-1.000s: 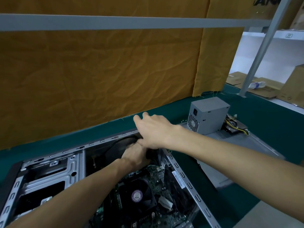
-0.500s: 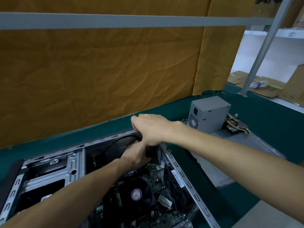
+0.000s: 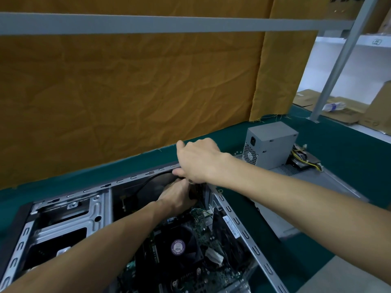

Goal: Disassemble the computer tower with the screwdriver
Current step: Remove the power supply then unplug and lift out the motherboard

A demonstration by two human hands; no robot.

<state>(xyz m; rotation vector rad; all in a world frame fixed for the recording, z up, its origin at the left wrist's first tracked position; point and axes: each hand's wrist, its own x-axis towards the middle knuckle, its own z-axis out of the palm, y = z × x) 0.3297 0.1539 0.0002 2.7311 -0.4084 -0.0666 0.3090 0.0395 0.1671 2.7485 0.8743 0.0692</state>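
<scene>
The open computer tower (image 3: 239,227) lies on its side on the green table, its motherboard and CPU fan (image 3: 177,246) showing. My left hand (image 3: 175,197) reaches inside to the far rear corner and grips a black part (image 3: 156,185) there, seemingly the rear fan. My right hand (image 3: 201,161) sits on top of that same corner, fingers curled over the rear wall and thumb against the rim. No screwdriver is in sight; what lies under my right palm is hidden.
A grey power supply (image 3: 270,144) with its cable bundle stands on the removed side panel (image 3: 317,182) to the right of the tower. An orange cloth wall (image 3: 127,92) closes the back. A slanted metal post (image 3: 338,60) and cardboard boxes (image 3: 376,108) stand at the far right.
My right hand's fingers, stretched past the corner a second ago, have curled down over the rear wall. My left hand has stayed on the black part inside.
</scene>
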